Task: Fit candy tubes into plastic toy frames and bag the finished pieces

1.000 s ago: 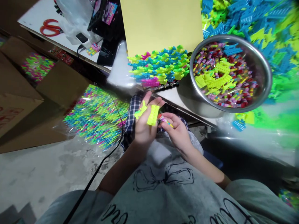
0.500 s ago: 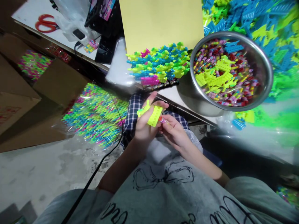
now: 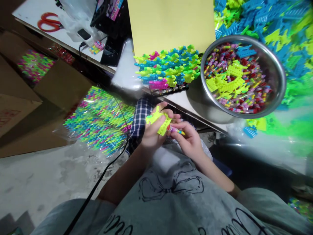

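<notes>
My left hand (image 3: 151, 134) is closed around a neon yellow plastic toy piece (image 3: 161, 124), held over my lap just below the table edge. My right hand (image 3: 187, 140) pinches a small multicoloured candy tube (image 3: 176, 130), its end touching the yellow piece. Beyond the hands stands a steel bowl (image 3: 274, 101) filled with more candy tubes and yellow pieces. A tray of assembled toys (image 3: 168, 70) in yellow, blue and pink sits on the table edge to the bowl's left.
A yellow card (image 3: 171, 23) stands behind the tray. Loose blue and green pieces (image 3: 269, 19) are heaped at the back right. Bagged finished toys (image 3: 100, 120) lie beside cardboard boxes (image 3: 22, 98) at left. Red scissors (image 3: 47, 23) lie far left. A black cable (image 3: 102, 176) crosses the floor.
My left fingers have curled shut around the yellow piece, which lay on a more open palm before. My right hand has brought the candy tube up against it.
</notes>
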`<state>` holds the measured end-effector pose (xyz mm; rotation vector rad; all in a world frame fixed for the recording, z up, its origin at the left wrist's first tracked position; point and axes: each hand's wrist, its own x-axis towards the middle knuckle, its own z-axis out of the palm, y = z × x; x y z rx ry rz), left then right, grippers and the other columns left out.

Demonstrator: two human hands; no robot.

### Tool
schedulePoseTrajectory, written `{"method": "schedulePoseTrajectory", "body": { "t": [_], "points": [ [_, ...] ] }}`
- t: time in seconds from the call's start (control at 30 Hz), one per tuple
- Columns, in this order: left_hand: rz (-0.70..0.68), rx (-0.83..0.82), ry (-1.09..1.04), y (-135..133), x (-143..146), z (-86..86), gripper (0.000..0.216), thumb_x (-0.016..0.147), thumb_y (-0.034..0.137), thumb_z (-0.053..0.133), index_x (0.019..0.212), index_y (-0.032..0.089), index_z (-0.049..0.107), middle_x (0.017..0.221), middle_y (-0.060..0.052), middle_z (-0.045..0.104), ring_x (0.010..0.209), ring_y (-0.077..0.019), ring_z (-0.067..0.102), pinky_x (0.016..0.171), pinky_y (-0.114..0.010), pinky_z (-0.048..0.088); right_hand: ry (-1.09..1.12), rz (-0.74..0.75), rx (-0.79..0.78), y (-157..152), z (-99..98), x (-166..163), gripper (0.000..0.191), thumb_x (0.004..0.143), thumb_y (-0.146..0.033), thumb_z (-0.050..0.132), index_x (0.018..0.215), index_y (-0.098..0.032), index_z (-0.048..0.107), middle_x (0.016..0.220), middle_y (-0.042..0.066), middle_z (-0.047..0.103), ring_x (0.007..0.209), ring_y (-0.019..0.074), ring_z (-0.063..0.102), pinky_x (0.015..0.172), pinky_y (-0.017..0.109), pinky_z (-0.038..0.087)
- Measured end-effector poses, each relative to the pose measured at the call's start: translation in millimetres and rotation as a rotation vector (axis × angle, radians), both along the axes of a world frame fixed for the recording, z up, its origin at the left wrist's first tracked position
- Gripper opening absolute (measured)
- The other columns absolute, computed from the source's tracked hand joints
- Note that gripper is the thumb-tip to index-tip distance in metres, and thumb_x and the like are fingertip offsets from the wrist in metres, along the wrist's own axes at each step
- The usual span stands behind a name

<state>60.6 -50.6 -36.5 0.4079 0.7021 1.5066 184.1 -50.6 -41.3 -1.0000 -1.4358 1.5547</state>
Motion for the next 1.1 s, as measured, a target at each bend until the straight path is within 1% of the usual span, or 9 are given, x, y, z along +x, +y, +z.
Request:
{"method": "schedulePoseTrajectory", "body": {
  "t": [0.33, 0.5, 0.6, 0.67, 0.73, 0.8, 0.87, 0.93, 1.1],
  "points": [
    [0.035, -0.109, 0.17, 1.9, -5.9, -7.5, 0.027, 0.072, 0.029, 0.059, 0.096, 0.019, 0.048, 0.08, -0.003, 0.064, 0.093, -0.0222, 0.061, 0.085, -0.038, 0.046, -0.142, 0.072, -0.066, 5.0, -8.0, -1.6, 0.014, 0.083, -0.029, 0.054, 0.094, -0.02, 0.056, 0.095, 0.003, 0.063, 0.083, 0.0162, 0.06, 0.073, 0.028, 0.048],
    [0.01, -0.255, 0.212, 6.7, -7.8, -17.9, 0.018, 0.075, 0.026, 0.053, 0.09, 0.017, 0.05, 0.076, -0.003, 0.065, 0.082, -0.0181, 0.062, 0.074, -0.03, 0.048, -0.369, 0.163, 0.108, 14.3, -9.6, -1.1, 0.017, 0.084, -0.029, 0.051, 0.097, -0.02, 0.056, 0.096, 0.005, 0.064, 0.089, 0.0182, 0.059, 0.076, 0.029, 0.046],
    [-0.031, -0.403, 0.276, 5.3, -14.2, -21.6, 0.027, 0.077, 0.036, 0.052, 0.095, 0.015, 0.052, 0.086, -0.005, 0.064, 0.072, -0.0141, 0.061, 0.066, -0.026, 0.047, -0.572, 0.205, 0.323, 23.5, -15.9, -0.2, 0.017, 0.083, -0.03, 0.055, 0.095, -0.019, 0.06, 0.09, 0.006, 0.064, 0.082, 0.0199, 0.057, 0.075, 0.033, 0.044],
    [-0.128, -0.388, 0.375, 1.8, -24.7, -21.8, 0.041, 0.073, 0.038, 0.057, 0.108, 0.017, 0.049, 0.104, -0.009, 0.061, 0.078, -0.0159, 0.061, 0.072, -0.029, 0.048, -0.63, 0.22, 0.436, 30.3, -23.6, 1.8, 0.016, 0.082, -0.03, 0.056, 0.091, -0.019, 0.063, 0.085, 0.007, 0.063, 0.079, 0.0199, 0.055, 0.074, 0.034, 0.043],
    [-0.302, -0.29, 0.532, -1.4, -40.9, -24.4, 0.061, 0.064, 0.031, 0.067, 0.12, 0.021, 0.045, 0.123, -0.009, 0.053, 0.1, -0.0214, 0.056, 0.088, -0.034, 0.044, -0.588, 0.228, 0.438, 37.2, -32.8, 4.4, 0.016, 0.081, -0.03, 0.058, 0.09, -0.018, 0.063, 0.082, 0.007, 0.061, 0.075, 0.0176, 0.054, 0.069, 0.029, 0.044],
    [-0.408, -0.243, 0.699, -0.6, -60.5, -34.3, 0.073, 0.056, 0.024, 0.074, 0.123, 0.023, 0.045, 0.131, -0.007, 0.047, 0.117, -0.0236, 0.045, 0.101, -0.036, 0.033, -0.528, 0.192, 0.395, 44.2, -41.5, 6.0, 0.019, 0.077, -0.031, 0.063, 0.089, -0.017, 0.063, 0.077, 0.004, 0.061, 0.067, 0.0148, 0.054, 0.062, 0.025, 0.044],
    [-0.3, -0.322, 0.759, 7.6, -78.7, -53.0, 0.067, 0.057, 0.025, 0.073, 0.119, 0.021, 0.049, 0.127, -0.008, 0.051, 0.119, -0.0225, 0.044, 0.103, -0.035, 0.029, -0.507, 0.114, 0.375, 51.0, -47.4, 4.2, 0.022, 0.072, -0.034, 0.067, 0.085, -0.017, 0.062, 0.069, 0.001, 0.059, 0.06, 0.0133, 0.052, 0.057, 0.024, 0.043],
    [-0.099, -0.433, 0.669, 24.0, -91.0, -76.3, 0.046, 0.068, 0.032, 0.064, 0.111, 0.018, 0.055, 0.117, -0.01, 0.059, 0.106, -0.0207, 0.055, 0.097, -0.035, 0.037, -0.493, 0.022, 0.387, 56.9, -50.2, -3.1, 0.019, 0.073, -0.035, 0.066, 0.08, -0.017, 0.063, 0.065, 0.0, 0.058, 0.058, 0.0135, 0.052, 0.056, 0.024, 0.043],
    [-0.031, -0.408, 0.57, 74.7, -90.5, -116.2, 0.034, 0.083, 0.039, 0.042, 0.084, 0.01, 0.061, 0.078, -0.012, 0.069, 0.069, -0.0189, 0.065, 0.075, -0.036, 0.049, -0.375, -0.243, 0.514, 65.7, -60.1, -43.0, 0.012, 0.079, -0.029, 0.059, 0.08, -0.018, 0.063, 0.08, 0.004, 0.064, 0.075, 0.017, 0.058, 0.07, 0.028, 0.046]
  ]
}}
